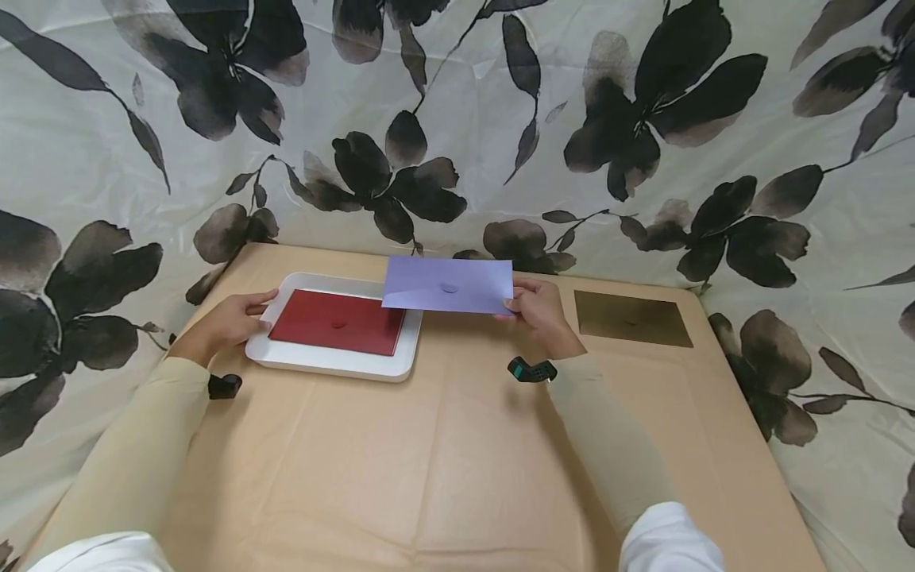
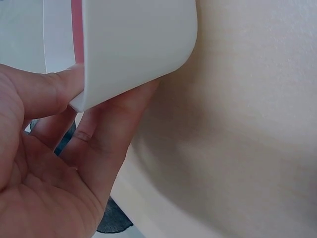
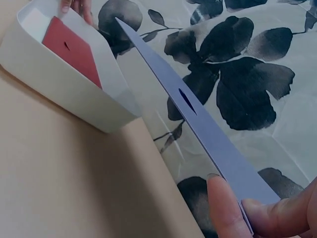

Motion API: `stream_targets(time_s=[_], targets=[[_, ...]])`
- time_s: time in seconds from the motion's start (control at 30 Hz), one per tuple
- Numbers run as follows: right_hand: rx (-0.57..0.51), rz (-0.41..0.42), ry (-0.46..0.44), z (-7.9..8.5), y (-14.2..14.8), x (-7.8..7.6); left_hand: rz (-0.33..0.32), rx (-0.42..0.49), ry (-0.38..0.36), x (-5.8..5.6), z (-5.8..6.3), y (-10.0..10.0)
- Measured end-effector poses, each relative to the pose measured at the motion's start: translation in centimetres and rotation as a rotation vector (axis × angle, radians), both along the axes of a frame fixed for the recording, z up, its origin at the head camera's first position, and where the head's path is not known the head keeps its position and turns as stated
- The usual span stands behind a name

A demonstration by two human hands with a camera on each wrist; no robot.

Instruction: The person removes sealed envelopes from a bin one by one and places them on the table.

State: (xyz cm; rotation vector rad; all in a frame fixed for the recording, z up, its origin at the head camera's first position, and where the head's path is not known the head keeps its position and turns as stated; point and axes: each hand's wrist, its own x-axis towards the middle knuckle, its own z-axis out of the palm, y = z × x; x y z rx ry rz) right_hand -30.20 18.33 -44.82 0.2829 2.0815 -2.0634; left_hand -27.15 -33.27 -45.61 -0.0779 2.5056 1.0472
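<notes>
My left hand (image 1: 232, 319) grips the left end of a white tray (image 1: 336, 366), thumb over the rim and fingers under its outer wall in the left wrist view. Inside the tray lies a red envelope (image 1: 325, 322) with a small flap slot at its middle. Between thumb and fingers, my right hand (image 1: 538, 311) pinches the right end of a lavender envelope (image 1: 448, 284). That envelope is held up above the table, its left end overlapping the tray's right back corner in the head view. The right wrist view shows the lavender envelope (image 3: 198, 124) nearly edge-on.
A brownish-gold envelope (image 1: 632, 318) lies flat at the table's back right, right of my right hand. The table (image 1: 443, 461) has a light tan cover. Behind and beside it hangs pale cloth (image 1: 486, 119) with dark flowers.
</notes>
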Motion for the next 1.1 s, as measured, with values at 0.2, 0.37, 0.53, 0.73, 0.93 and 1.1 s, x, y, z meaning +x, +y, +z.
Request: stream_targets(time_s=[0.2, 0.37, 0.53, 0.73, 0.93, 1.1], targets=[[0.028, -0.031, -0.015, -0.4, 1.7, 0.0, 0.007, 0.007, -0.012, 0.1, 0.1, 0.1], [0.059, -0.053, -0.034, -0.6, 2.9, -0.1, 0.012, 0.009, -0.016, 0.0, 0.0, 0.1], [0.071, -0.071, -0.045, -0.8, 3.8, -0.1, 0.008, 0.015, -0.009, -0.1, -0.2, -0.2], [0.065, -0.073, -0.047, -0.9, 4.7, -0.1, 0.001, 0.014, -0.001, 0.0, -0.4, -0.5], [0.053, -0.068, -0.044, -1.1, 5.8, -0.1, 0.004, 0.006, -0.008, 0.2, -0.3, -0.6], [0.054, -0.080, -0.062, -1.1, 6.8, 0.1, 0.012, 0.009, -0.013, 0.1, 0.0, -0.2]])
